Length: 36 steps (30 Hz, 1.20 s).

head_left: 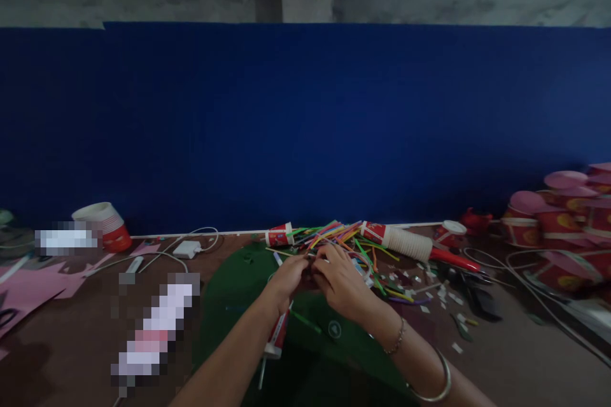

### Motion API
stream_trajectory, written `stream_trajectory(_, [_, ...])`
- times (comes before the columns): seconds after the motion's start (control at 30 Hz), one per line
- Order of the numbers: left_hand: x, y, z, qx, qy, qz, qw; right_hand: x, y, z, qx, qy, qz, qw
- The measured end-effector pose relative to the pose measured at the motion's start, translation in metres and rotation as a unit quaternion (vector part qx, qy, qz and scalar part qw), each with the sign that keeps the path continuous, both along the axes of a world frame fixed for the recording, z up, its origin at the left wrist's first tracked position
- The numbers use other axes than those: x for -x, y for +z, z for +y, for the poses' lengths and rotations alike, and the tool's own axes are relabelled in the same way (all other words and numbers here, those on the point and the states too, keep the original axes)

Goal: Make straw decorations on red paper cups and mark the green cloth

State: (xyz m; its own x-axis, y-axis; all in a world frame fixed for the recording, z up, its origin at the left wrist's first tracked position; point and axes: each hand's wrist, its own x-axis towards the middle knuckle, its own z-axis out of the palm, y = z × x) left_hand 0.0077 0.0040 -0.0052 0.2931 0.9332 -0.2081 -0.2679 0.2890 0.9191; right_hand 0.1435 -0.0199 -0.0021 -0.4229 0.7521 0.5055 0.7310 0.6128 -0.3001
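Fingers point(323, 265) curled, left hand point(287, 280) and right hand point(342, 283) sit close, hiding whether they grip anything.

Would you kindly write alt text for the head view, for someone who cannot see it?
The left hand and right hand are close together over a green mat, what they hold unclear. Beyond lie coloured strands and a stack of cups on its side; pink-topped red cups sit at right.

Bare forearms point(233, 344) show, the right wearing a thin bracelet point(400, 339) and silvery bangle point(447, 374).
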Motion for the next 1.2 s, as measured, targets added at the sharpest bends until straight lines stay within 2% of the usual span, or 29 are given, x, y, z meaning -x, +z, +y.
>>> stream_trajectory(0.27, [-0.003,0.003,-0.004,0.006,-0.01,-0.025,1.0,0.0,-0.001,0.001,-0.016,-0.014,0.019,1.0])
stream_trajectory(0.57, [-0.005,-0.005,-0.003,0.028,0.014,-0.032,0.999,0.001,-0.004,0.002,-0.027,-0.026,0.031,0.999])
stream_trajectory(0.77, [-0.007,-0.01,-0.002,0.043,0.025,-0.058,0.997,0.004,-0.006,0.0,-0.029,-0.06,0.034,0.997])
stream_trajectory(0.9, [-0.009,-0.007,-0.005,0.049,0.045,-0.07,0.995,0.002,-0.009,0.001,-0.017,-0.104,0.043,0.993])
stream_trajectory(1.0, [-0.007,-0.002,-0.007,0.037,0.024,-0.058,0.997,-0.001,-0.011,0.005,-0.001,-0.116,0.079,0.99])
stream_trajectory(1.1, [-0.005,-0.001,-0.007,0.022,-0.011,-0.025,0.999,-0.003,-0.012,0.011,0.032,-0.093,0.144,0.985])
stream_trajectory(1.2, [-0.004,-0.002,-0.005,0.006,-0.033,-0.037,0.999,-0.004,-0.013,0.016,0.084,-0.069,0.21,0.972])
